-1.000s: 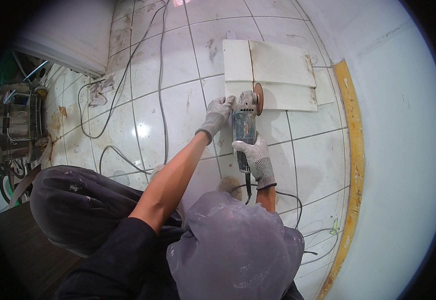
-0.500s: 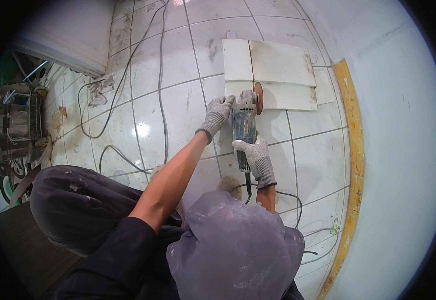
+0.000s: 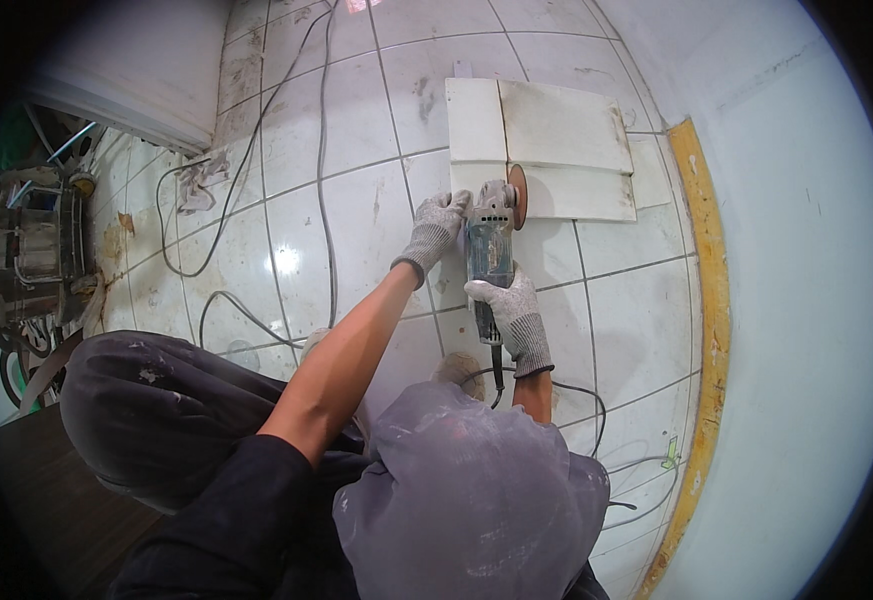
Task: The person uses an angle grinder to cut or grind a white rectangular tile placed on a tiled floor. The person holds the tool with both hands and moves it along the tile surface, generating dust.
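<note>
My right hand, in a light grey knit glove, is wrapped round the rear body of an angle grinder. My left hand, gloved alike, is closed at the grinder's head on its left side; what its fingers wrap is partly hidden. The grinder's reddish-brown disc stands on edge over a white tile, near the lower end of a dark line. That line runs up through a second white tile lying just beyond. Whether the disc touches the tile I cannot tell.
A black power cord leaves the grinder's rear and loops right. More cables lie across the tiled floor at left. A yellow strip edges the right wall. Dusty machinery stands far left. My knees are close below the hands.
</note>
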`<state>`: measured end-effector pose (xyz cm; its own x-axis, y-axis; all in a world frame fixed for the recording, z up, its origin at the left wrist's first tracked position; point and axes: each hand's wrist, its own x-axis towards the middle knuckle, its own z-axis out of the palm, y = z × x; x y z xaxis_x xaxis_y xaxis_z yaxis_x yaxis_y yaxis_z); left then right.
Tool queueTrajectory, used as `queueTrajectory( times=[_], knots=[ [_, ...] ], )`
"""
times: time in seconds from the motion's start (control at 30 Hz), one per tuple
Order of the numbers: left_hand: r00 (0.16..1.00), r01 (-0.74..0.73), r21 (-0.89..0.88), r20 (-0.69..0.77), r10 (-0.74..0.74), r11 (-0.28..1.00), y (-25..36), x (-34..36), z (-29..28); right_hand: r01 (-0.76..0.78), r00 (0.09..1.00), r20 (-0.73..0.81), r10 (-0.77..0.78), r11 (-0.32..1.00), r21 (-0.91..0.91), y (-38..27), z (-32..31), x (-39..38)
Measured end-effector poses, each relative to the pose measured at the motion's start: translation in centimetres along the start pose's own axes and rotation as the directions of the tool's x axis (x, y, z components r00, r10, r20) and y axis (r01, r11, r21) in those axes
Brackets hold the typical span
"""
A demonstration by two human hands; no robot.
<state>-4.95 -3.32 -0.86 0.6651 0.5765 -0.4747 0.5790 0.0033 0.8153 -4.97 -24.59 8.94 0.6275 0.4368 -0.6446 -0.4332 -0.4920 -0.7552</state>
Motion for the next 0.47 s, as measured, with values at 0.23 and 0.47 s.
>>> queueTrajectory(
  times=[0.23, 0.47],
  knots=[
    [1.000, -0.006, 0.019, -0.004, 0.006, 1.000, -0.36, 0.41, -0.05, -0.009, 1.000, 0.012, 0.008, 1.000, 0.029, -0.24, 0.20, -0.10],
    [0.998, -0.066, -0.012, -0.024, 0.066, 0.998, -0.86, 0.66, 0.32, -0.006, 1.000, -0.004, 0.006, 1.000, -0.013, 0.30, 0.10, 0.34]
  ],
)
